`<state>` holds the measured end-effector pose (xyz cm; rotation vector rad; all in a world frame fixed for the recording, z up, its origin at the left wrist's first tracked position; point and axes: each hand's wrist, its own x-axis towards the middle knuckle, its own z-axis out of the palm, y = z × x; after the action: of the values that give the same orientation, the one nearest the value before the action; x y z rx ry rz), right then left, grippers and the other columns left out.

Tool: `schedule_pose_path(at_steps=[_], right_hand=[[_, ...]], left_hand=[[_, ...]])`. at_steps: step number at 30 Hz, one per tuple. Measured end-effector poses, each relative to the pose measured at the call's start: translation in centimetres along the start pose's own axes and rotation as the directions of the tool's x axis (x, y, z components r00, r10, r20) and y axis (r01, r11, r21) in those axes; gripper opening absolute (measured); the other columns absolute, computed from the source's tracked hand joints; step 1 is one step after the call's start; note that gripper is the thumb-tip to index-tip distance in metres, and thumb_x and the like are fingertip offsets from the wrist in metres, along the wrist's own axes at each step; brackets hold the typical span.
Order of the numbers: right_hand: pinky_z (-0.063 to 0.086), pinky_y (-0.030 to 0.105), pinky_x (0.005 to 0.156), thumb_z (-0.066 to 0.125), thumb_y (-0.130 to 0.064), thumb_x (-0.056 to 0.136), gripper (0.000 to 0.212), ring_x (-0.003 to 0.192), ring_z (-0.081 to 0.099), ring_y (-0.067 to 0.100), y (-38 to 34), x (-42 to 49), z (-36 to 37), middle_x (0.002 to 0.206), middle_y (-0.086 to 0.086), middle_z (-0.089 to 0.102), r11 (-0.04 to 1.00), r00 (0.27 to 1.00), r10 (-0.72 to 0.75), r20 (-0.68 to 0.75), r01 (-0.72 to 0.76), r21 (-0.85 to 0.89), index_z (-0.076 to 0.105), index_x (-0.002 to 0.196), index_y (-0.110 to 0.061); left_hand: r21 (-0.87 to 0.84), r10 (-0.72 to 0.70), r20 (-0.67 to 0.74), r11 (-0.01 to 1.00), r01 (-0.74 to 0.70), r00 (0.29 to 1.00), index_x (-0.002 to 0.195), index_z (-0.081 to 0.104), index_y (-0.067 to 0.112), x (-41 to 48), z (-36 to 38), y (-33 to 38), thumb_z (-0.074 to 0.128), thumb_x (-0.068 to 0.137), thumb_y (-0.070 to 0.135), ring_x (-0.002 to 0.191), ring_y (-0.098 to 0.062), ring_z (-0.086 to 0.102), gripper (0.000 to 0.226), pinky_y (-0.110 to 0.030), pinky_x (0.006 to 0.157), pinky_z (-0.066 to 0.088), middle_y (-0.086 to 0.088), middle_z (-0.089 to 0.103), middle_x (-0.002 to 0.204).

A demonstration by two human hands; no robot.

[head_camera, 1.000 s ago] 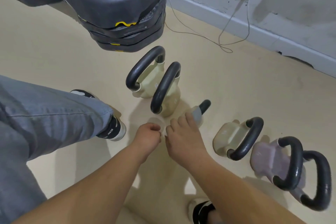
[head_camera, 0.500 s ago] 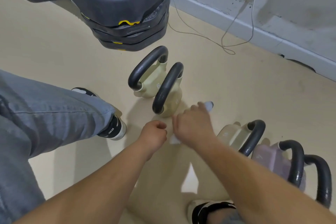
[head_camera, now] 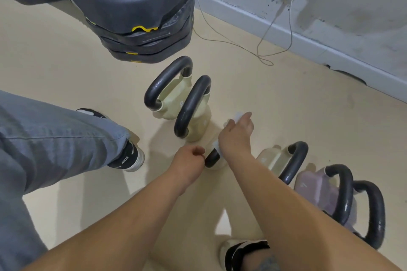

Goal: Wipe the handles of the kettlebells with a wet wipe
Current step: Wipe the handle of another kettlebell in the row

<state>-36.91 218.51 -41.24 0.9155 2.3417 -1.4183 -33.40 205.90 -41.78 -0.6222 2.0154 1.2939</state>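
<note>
- The third kettlebell (head_camera: 214,159) in the row stands on the floor (head_camera: 275,105) between the two hands; only the near end of its black handle (head_camera: 211,157) shows, the rest is hidden under the right hand.
- The wet wipe (head_camera: 238,115) peeks out white past the fingertips and again at the heel of the right hand (head_camera: 236,136), which is wrapped over the handle with the wipe pressed beneath it.
- The left hand (head_camera: 189,160) is curled into a closed fist just beside the handle's near end; whether it pinches anything I cannot tell.
- To wipe well, I would keep the wipe folded round the bar and draw it the full arc, end to end, steadying the bell so it does not tip.
- Two cream kettlebells (head_camera: 176,94) stand just behind; a fourth cream one (head_camera: 284,160) and two lilac ones (head_camera: 330,191) wait to the right.
- A stack of black step platforms (head_camera: 123,6) and a white cable (head_camera: 264,46) lie beyond, near the wall.
</note>
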Motion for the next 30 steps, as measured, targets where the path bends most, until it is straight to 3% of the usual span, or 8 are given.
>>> schedule_pose_path(at_steps=[3,6,12,17,22,24,26,30], right_hand=[[0.032,0.047,0.112,0.04,-0.014,0.101,0.062,0.141,0.032,0.041,-1.9,1.3,-0.2,0.159,0.022,0.02,0.946,0.954,0.284,-0.1,-0.262,0.189,0.018,0.158,-0.006],[0.037,0.047,0.103,0.032,-0.017,0.103,0.047,0.135,0.034,0.04,-2.6,2.6,-0.2,0.152,0.02,0.031,0.793,0.865,0.496,-0.079,-0.413,0.448,0.034,0.15,-0.009],[0.049,0.037,0.088,0.03,-0.053,0.107,0.05,0.096,0.062,0.024,-2.3,-1.8,1.2,0.117,0.0,0.064,0.711,0.889,0.454,0.058,-0.4,0.578,0.047,0.141,-0.021],[0.05,0.037,0.095,0.037,-0.037,0.109,0.038,0.106,0.061,0.021,-1.3,-5.4,1.7,0.119,-0.002,0.062,0.759,0.927,0.357,0.11,-0.357,0.544,0.045,0.143,-0.022],[0.057,0.04,0.087,0.045,-0.047,0.101,0.031,0.089,0.068,0.027,-2.2,-5.7,-0.7,0.093,0.003,0.069,0.633,0.881,0.433,0.192,-0.448,0.631,0.06,0.09,-0.022],[0.052,0.034,0.077,0.04,-0.047,0.099,0.039,0.085,0.065,0.025,-2.9,-4.9,-2.7,0.097,0.004,0.07,0.732,0.9,0.404,0.161,-0.424,0.534,0.063,0.099,-0.015],[0.056,0.039,0.086,0.032,-0.055,0.096,0.058,0.093,0.068,0.028,-3.2,-3.9,-4.8,0.105,0.007,0.074,0.866,0.929,0.34,0.148,-0.371,0.336,0.068,0.108,-0.011],[0.059,0.044,0.083,0.043,-0.038,0.094,0.043,0.082,0.072,0.035,-3.4,-2.5,-8.4,0.094,0.017,0.075,0.945,0.933,0.318,0.171,-0.327,0.028,0.07,0.1,-0.005]], left_hand=[[-0.002,0.043,-0.006,0.999,-0.043,0.999,0.118,0.066,0.021,0.6,0.4,0.9,0.05,0.084,0.009,0.108,-0.025,0.066,0.039,-0.043,0.099,0.054,-0.001,0.068,0.116],[-0.037,0.032,-0.042,0.999,-0.034,0.999,0.117,0.066,0.019,1.3,0.0,1.5,0.049,0.087,0.005,0.105,-0.026,0.067,0.038,-0.041,0.097,0.055,-0.003,0.068,0.111],[-0.07,0.071,-0.054,0.995,-0.075,0.996,0.118,0.066,0.015,0.8,-0.2,1.8,0.05,0.086,0.004,0.102,-0.022,0.068,0.037,-0.038,0.091,0.057,-0.002,0.069,0.109],[-0.029,0.193,-0.137,0.98,-0.199,0.972,0.123,0.064,0.018,-1.0,-0.2,3.4,0.051,0.088,0.005,0.11,-0.015,0.061,0.04,-0.025,0.092,0.046,0.003,0.065,0.122],[0.512,0.618,-0.21,0.73,-0.453,0.758,0.125,0.064,0.019,-2.7,0.2,4.4,0.049,0.089,0.009,0.124,-0.017,0.048,0.04,-0.03,0.095,0.045,0.004,0.057,0.133],[0.569,0.701,-0.049,0.605,-0.557,0.712,0.115,0.067,0.021,-3.7,1.5,4.7,0.049,0.091,0.017,0.112,-0.019,0.051,0.03,-0.036,0.084,0.05,0.004,0.06,0.119],[0.606,0.693,0.071,0.541,-0.583,0.717,0.117,0.06,0.026,-4.3,3.4,4.5,0.047,0.092,0.023,0.106,-0.022,0.053,0.028,-0.036,0.078,0.05,0.005,0.059,0.114],[0.601,0.514,0.074,0.661,-0.45,0.854,0.154,0.024,0.019,-3.7,5.1,2.7,0.041,0.102,0.033,0.127,-0.027,0.046,0.057,-0.039,0.1,0.044,-0.003,0.043,0.144]])
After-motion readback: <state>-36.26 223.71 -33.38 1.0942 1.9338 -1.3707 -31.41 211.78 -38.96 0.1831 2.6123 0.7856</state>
